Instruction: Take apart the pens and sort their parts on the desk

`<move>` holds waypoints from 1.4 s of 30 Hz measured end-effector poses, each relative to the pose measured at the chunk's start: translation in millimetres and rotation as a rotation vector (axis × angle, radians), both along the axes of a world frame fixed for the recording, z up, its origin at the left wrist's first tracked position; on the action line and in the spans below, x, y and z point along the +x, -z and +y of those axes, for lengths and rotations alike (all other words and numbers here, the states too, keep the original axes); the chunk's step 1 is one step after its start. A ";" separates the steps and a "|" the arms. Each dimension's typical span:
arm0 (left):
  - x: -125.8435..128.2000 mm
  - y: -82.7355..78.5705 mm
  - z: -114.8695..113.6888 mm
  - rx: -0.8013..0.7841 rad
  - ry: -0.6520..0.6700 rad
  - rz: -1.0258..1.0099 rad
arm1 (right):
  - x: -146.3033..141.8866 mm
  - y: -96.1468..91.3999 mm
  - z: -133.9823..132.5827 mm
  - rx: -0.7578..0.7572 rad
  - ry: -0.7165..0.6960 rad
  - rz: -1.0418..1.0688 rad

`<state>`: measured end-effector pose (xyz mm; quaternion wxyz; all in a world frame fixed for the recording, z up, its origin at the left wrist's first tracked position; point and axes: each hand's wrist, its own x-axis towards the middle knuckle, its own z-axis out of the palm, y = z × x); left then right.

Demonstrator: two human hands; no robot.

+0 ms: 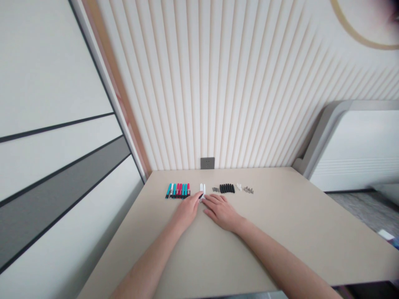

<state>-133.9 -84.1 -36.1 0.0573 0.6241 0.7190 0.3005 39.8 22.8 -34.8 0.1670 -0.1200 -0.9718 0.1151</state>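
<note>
My left hand (188, 208) is closed, its thumb and forefinger pinching a small black pen part (201, 196). Close beside it, my right hand (222, 211) lies low over the table with its fingers stretched out and its thumb apart. Its fingertips reach the lower end of the white pen barrels (202, 187); whether they press on anything is too small to tell. Left of my hands is a row of pens (178, 190) in turquoise, white and pink-red with black lower ends. Just right of the barrels lie small grey pieces (215, 189), then a row of black pen grips (227, 188).
Small white pieces (239, 187) and metal pen tips (248, 190) lie farther right on the beige table (271, 216). A ribbed wall with a dark socket (207, 163) closes off the back. A white cabinet (62, 187) stands left, a padded headboard (352, 145) right.
</note>
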 end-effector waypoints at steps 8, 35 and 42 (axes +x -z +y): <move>0.9 -0.7 0.0 -0.027 -0.015 0.024 | -0.2 -3.2 -1.1 -0.015 0.011 0.005; 1.0 -0.3 -1.2 -0.016 -0.006 0.023 | 3.0 -6.2 -3.8 -0.001 0.008 0.077; 1.6 -4.0 -1.3 -0.017 0.008 -0.009 | 1.7 -4.1 -3.2 0.010 0.031 0.035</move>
